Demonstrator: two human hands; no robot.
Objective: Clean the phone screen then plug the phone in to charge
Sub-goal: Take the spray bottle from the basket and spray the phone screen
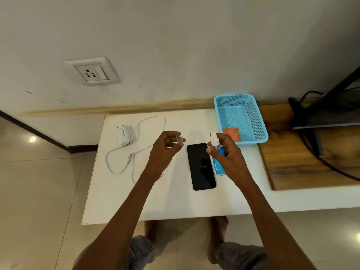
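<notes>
Left hand (165, 147): raised above the white table (120, 201), centre of frame, forearm entering from the lower left. Fingers curled, thumb and fingertips pinched on a small clear cap (180, 139).

Right hand (227, 152): raised right of centre, forearm entering from the lower right. Fingers wrapped around a clear spray bottle (218, 158) of blue liquid; white pump head at top, uncovered, pointing toward the left hand. Bottle base shows below the palm.

Phone (201, 166): black, lying flat on the table, screen up and dark, long axis running toward the wall. It sits at frame centre, below and between the two hands, its right edge just beside the bottle in the picture.

Charger adapter (122, 135): white, pins up, upper left part of the table, well apart from the phone. White cable (140, 151) loops around it; the free connector end (129, 157) lies left of the left wrist.

Basket (259, 121): light blue, perforated, at the far right corner of the table, holding an orange cloth (231, 133).

Wall socket (93, 72): white plate, upper left of frame, above the table.

Open room: bare tabletop along the near edge and between cable and phone. Wooden surface (292, 156) adjoins on the right, crossed by black cables.
</notes>
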